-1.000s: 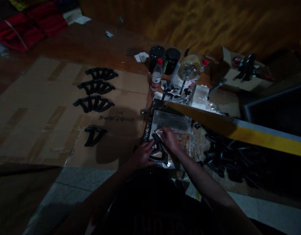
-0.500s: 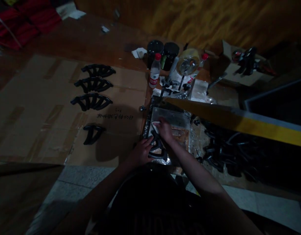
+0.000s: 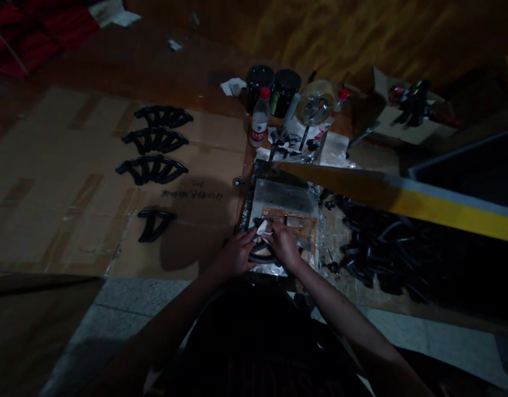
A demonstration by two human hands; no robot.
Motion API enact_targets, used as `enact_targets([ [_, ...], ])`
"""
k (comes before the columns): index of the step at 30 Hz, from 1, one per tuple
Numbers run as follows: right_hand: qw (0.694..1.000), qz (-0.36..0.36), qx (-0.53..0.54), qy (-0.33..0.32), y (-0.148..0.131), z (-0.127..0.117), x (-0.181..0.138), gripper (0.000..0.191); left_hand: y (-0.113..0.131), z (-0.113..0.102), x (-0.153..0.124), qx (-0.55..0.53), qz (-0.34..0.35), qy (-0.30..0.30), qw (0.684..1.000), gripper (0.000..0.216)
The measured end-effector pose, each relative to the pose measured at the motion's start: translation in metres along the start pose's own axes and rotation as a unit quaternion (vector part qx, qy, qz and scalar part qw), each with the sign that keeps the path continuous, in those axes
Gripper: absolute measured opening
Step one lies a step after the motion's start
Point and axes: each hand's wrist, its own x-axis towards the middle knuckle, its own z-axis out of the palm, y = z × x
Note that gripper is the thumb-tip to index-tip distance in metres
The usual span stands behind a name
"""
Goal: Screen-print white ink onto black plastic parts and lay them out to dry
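A black curved plastic part (image 3: 262, 257) lies on the near end of a worn work plate (image 3: 284, 196). My left hand (image 3: 238, 253) grips its left side, fingers closed over the edge. Between the fingers of my right hand (image 3: 284, 245) is a white cloth or paper wipe (image 3: 262, 227), pressed against the upper part of the black piece. The hands are close together, and they hide some of the piece. To the left, a similar black part (image 3: 155, 223) rests alone on the cardboard sheet (image 3: 212, 237), below several rows of nested ones (image 3: 152, 169).
A yellow-edged bar (image 3: 423, 198) juts in from the right above the plate. Beneath it lies a heap of black parts (image 3: 386, 248). Behind the plate stand a water bottle (image 3: 260, 118), dark jars (image 3: 285, 92) and a tape roll (image 3: 315, 103). An open carton (image 3: 419, 124) sits back right.
My right hand has moved nearer to me with the white wipe, down along the black part. My left hand keeps its hold. The view has shifted slightly.
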Motion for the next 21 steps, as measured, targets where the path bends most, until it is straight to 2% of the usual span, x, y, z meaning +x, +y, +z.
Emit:
enact_targets([
  [3, 0.998, -0.008, -0.030, -0.049, -0.001, -0.003, -0.004, 0.004, -0.002, 0.002, -0.001, 0.003, 0.007, 0.000, 1.000, 0.055],
  [6, 0.995, 0.000, -0.089, -0.040, -0.006, -0.005, 0.002, 0.002, -0.003, 0.003, -0.001, 0.007, 0.010, 0.001, 1.000, 0.056],
  [9, 0.993, 0.022, -0.112, 0.035, -0.007, -0.017, 0.017, 0.010, -0.002, 0.001, -0.001, 0.014, 0.007, -0.002, 1.000, 0.054],
  [12, 0.986, 0.074, -0.041, 0.147, -0.001, -0.037, 0.022, 0.016, -0.002, 0.000, 0.000, 0.016, 0.006, -0.009, 1.000, 0.052],
  [14, 0.980, 0.080, 0.022, 0.179, 0.002, -0.045, 0.017, 0.019, -0.002, 0.001, 0.000, 0.016, 0.006, -0.011, 1.000, 0.053],
  [15, 0.982, 0.065, 0.049, 0.169, 0.002, -0.044, 0.012, 0.017, -0.002, 0.001, 0.000, 0.018, 0.006, -0.012, 1.000, 0.054],
  [17, 0.991, -0.003, 0.081, 0.102, 0.000, -0.036, 0.002, 0.016, -0.002, 0.003, 0.000, 0.022, -0.001, -0.009, 1.000, 0.055],
  [19, 0.994, -0.081, 0.076, 0.024, -0.004, -0.019, -0.006, 0.029, -0.003, 0.005, 0.000, 0.022, -0.008, -0.001, 1.000, 0.054],
  [21, 0.990, -0.127, 0.049, -0.024, -0.006, -0.006, -0.013, 0.039, -0.003, 0.005, 0.000, 0.021, -0.003, 0.005, 1.000, 0.052],
])
